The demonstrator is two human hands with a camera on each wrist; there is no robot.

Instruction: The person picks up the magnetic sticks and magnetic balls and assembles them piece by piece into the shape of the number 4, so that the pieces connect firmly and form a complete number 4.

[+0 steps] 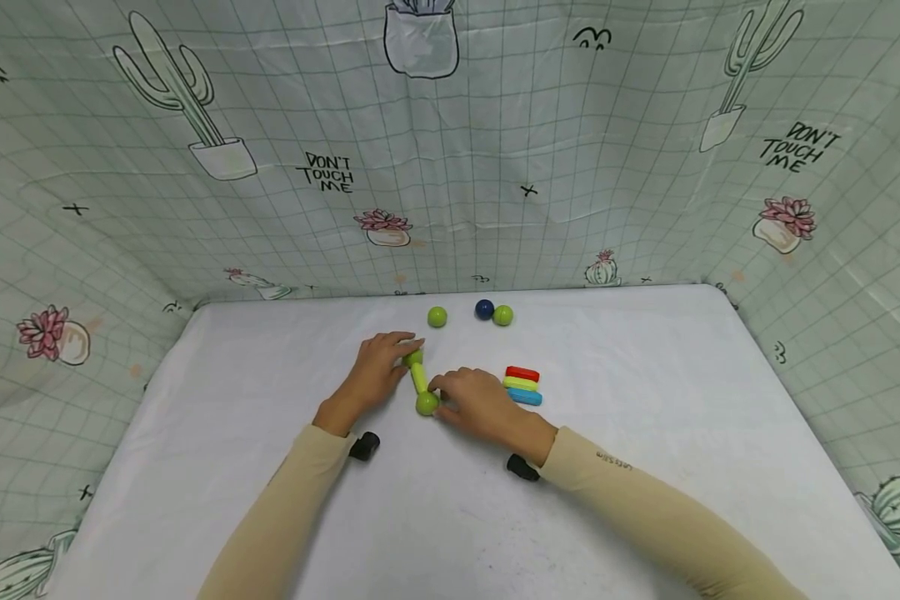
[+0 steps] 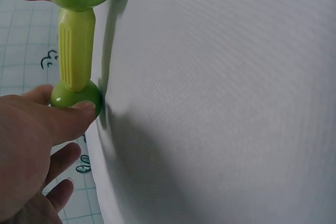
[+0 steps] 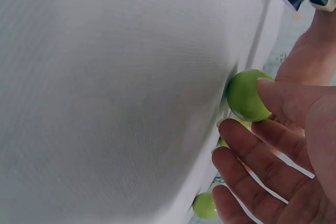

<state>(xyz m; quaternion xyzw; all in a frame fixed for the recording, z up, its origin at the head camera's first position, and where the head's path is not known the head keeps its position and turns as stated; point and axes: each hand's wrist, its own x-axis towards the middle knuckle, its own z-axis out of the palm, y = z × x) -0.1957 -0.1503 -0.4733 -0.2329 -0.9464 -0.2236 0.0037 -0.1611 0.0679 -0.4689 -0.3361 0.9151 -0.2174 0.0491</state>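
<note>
A yellow-green ribbed rod (image 1: 418,377) links two green balls, forming a dumbbell shape on the white table. My left hand (image 1: 375,367) pinches the far ball (image 2: 76,98) between thumb and forefinger; its other fingers hang loose below in the left wrist view. At the near end, my right hand (image 1: 478,402) holds the other green ball (image 3: 248,96) between thumb and forefinger, the remaining fingers spread out. That near ball (image 1: 426,404) shows a seam line in the left wrist view.
Right of my right hand lie a red rod (image 1: 522,373), a yellow rod (image 1: 521,384) and a blue rod (image 1: 525,397), side by side. Toward the back edge sit a lone green ball (image 1: 437,317) and a dark blue ball (image 1: 484,309) beside another green ball (image 1: 503,315).
</note>
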